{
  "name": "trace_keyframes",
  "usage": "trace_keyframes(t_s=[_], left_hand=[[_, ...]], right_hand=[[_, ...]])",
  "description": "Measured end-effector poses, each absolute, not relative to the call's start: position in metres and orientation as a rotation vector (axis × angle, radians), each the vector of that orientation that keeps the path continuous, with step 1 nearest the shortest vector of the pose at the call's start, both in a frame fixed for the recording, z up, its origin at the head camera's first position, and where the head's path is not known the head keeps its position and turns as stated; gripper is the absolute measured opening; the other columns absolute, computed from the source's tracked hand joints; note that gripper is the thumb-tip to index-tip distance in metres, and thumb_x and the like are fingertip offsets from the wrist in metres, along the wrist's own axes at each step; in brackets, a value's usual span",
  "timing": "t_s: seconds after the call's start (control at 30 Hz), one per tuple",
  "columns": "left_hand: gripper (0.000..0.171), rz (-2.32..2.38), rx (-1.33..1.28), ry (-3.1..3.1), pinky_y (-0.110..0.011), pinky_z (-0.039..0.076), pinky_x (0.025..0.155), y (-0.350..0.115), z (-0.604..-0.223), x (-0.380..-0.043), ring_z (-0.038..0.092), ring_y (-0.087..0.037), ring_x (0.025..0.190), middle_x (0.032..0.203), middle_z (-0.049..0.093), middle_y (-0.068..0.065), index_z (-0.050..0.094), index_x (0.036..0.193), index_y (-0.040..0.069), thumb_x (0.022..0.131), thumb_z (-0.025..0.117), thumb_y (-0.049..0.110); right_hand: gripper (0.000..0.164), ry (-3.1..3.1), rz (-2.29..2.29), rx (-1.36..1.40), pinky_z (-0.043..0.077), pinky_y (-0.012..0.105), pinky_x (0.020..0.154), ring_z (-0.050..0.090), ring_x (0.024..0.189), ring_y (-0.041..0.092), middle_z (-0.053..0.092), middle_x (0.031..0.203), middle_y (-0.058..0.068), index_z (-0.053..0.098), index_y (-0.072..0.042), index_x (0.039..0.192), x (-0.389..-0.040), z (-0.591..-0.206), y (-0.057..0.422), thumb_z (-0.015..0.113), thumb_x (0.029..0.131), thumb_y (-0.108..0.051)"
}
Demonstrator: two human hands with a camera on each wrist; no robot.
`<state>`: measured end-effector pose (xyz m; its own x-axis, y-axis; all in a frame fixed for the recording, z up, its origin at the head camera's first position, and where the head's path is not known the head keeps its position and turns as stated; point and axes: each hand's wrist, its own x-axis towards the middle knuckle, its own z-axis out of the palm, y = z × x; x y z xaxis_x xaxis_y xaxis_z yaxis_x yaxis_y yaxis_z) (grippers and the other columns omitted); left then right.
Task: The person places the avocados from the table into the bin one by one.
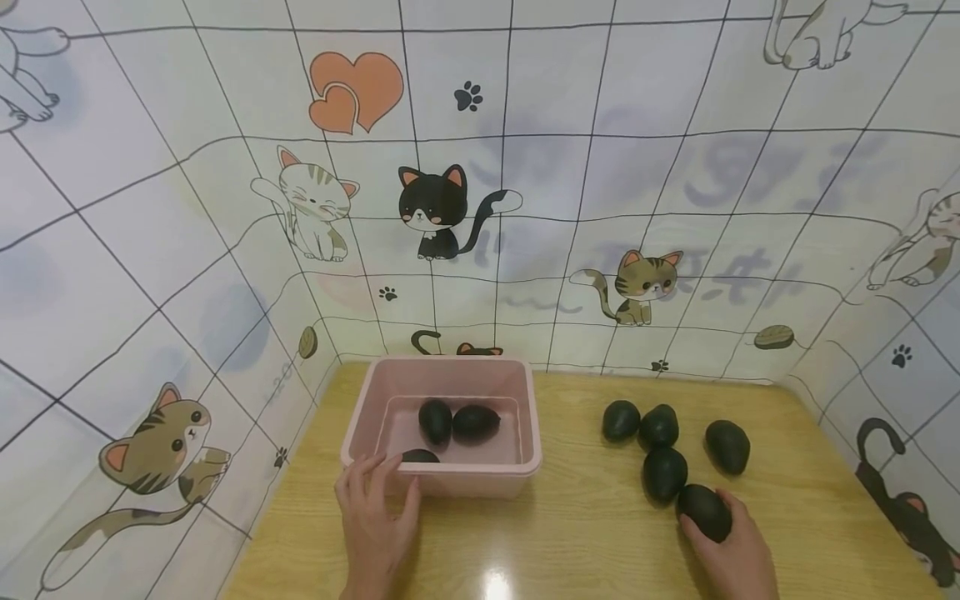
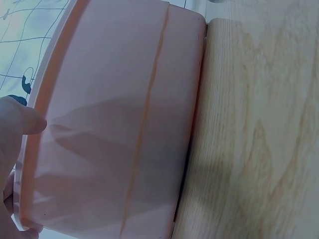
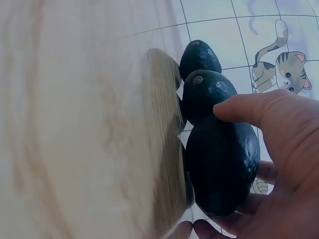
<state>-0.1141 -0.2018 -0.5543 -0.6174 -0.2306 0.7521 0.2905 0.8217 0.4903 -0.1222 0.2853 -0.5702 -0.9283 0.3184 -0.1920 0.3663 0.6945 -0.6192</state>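
My left hand (image 1: pixel 375 521) holds the front left rim of a pink plastic bin (image 1: pixel 480 483), fingers over the edge and thumb against the outer front wall. Inside it, two dark green avocados, one upright-looking (image 1: pixel 435 422) and one lying sideways (image 1: pixel 476 423), lie side by side. A third avocado (image 1: pixel 420 457) is partly hidden behind the front rim. Over at the right, my right hand (image 1: pixel 738 550) grips an avocado (image 1: pixel 703 512) between thumb and fingers. In the right wrist view this avocado (image 3: pixel 224 169) overlaps others beyond it.
Behind the held avocado lie several more: one close by (image 1: pixel 664 475), two farther back, and another avocado (image 1: pixel 727 447) apart to the right. The wooden tabletop (image 1: pixel 585 533) is enclosed by a cat-patterned wall covering (image 1: pixel 555 250) at the back and sides.
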Motion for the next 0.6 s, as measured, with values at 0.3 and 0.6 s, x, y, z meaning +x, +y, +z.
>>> trace_keyframes(t_s=[0.3,0.6], left_hand=[[0.039,-0.708,-0.070,-2.075,-0.054,0.040,0.099,-0.2016,-0.5523,-0.1158,0.051,-0.045,0.121,0.122,0.065,-0.020,0.074,0.113,0.006,0.077,0.084,0.015],[0.037,-0.730,-0.048,-2.114,-0.052,0.038,0.102,-0.2029,-0.5543,-0.1139,0.049,-0.046,0.123,0.124,0.064,-0.020,0.073,0.115,0.007,0.081,0.082,0.019]], right_hand=[[0.101,2.846,-1.040,0.588,0.033,0.073,0.116,0.034,0.145,0.063,0.031,0.162,0.042,0.025,0.006,0.162,-0.1238,-0.5746,0.2870,0.069,0.097,-0.057],[0.100,2.863,-1.049,0.619,0.035,0.074,0.114,0.037,0.143,0.064,0.034,0.161,0.042,0.029,0.005,0.161,-0.1244,-0.5763,0.2852,0.070,0.095,-0.058]])
